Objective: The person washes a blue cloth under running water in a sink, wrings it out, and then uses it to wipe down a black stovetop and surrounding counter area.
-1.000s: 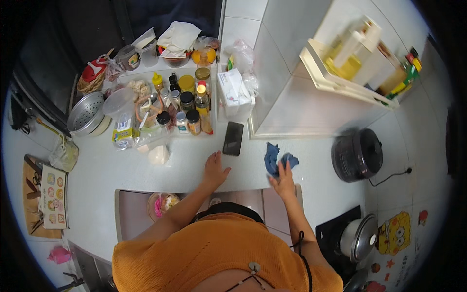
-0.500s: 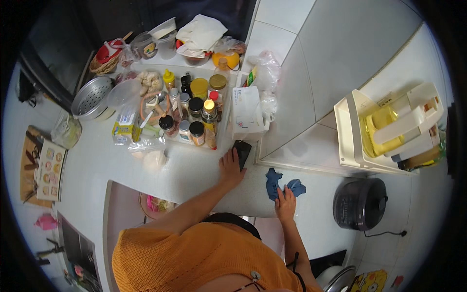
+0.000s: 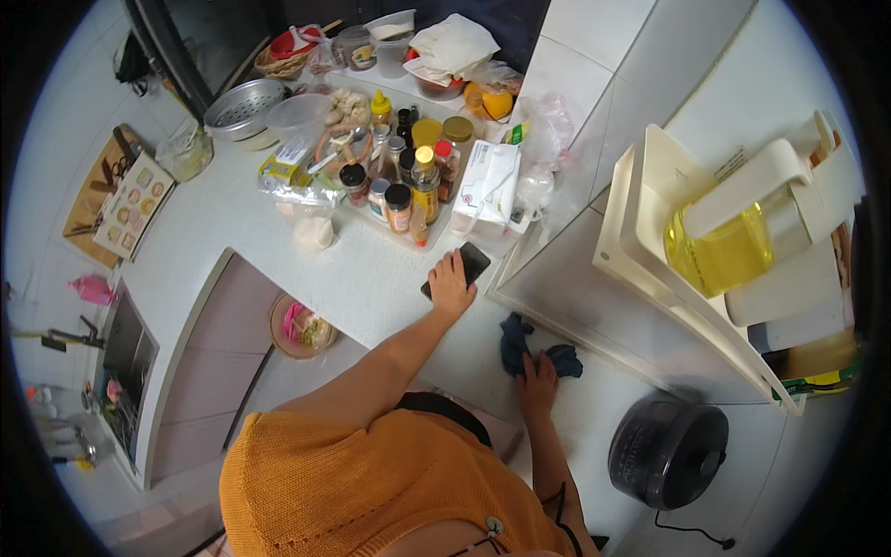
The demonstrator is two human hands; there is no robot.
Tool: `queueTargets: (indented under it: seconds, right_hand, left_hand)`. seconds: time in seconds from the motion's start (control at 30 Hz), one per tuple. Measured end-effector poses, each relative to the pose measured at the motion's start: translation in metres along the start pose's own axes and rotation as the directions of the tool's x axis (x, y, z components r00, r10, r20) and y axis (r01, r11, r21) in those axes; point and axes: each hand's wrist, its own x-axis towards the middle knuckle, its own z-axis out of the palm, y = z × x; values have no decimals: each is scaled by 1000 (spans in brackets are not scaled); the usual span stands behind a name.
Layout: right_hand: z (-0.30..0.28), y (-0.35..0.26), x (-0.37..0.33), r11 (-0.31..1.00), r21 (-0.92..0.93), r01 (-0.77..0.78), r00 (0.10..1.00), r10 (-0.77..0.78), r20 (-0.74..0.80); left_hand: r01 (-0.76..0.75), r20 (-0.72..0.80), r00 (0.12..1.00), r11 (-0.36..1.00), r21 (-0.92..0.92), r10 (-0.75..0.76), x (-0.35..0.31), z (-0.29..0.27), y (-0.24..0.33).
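Phone (image 3: 477,262), black, one: located on the white counter (image 3: 371,283), near the corner formed with the tiled wall (image 3: 585,278), between a white box (image 3: 487,186) and the front edge. Partly covered and touched from above by the left hand (image 3: 452,288); whether the fingers are closed on it cannot be told, its underside being hidden.

Cloth (image 3: 516,345), dark blue, crumpled, one: laid beside the counter's wall-side edge, right of the phone. Its near side is touched by the right hand (image 3: 538,385), the fingers extended and not closed.

Jars and bottles (image 3: 399,206), assorted: grouped toward the counter's back edge, left of the white box.

Colander (image 3: 246,107), metal, one: placed by the back left corner.

Cooker (image 3: 650,450), black, lidded, one: stood at the counter's right end.

Rack (image 3: 629,218), cream, one: mounted on the wall; a jug (image 3: 729,246) of yellow liquid is held in it.
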Motion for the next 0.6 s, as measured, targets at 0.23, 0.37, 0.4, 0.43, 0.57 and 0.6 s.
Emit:
queueTargets:
  seconds: [0.23, 0.37, 0.4, 0.43, 0.57, 0.6]
  right_hand:
    - [-10, 6, -16, 997, -37, 68, 997, -69, -30]
    - [-20, 10, -15, 984, -103, 143, 989, -147, -29]
    - [-22, 13, -15, 985, -85, 151, 988, -154, -26]
    - [-21, 13, -13, 985, -64, 157, 986, -160, -35]
    - [-12, 5, -9, 980, -29, 195, 975, -197, -101]
    - [-12, -2, -6, 985, 3, 174, 982, -173, -70]
  left_hand:
    - [65, 55, 996, 997, 29, -66, -16, -18, -3]
    - [47, 39, 998, 999, 3, -47, -42, -36, -30]
    - [42, 52, 998, 999, 2, -42, -51, -41, -35]
    - [29, 57, 998, 1000, 5, -30, -56, -48, -43]
    - [-5, 46, 999, 1000, -14, 6, -69, -73, -69]
    - [-14, 47, 999, 1000, -28, 16, -68, -77, -75]
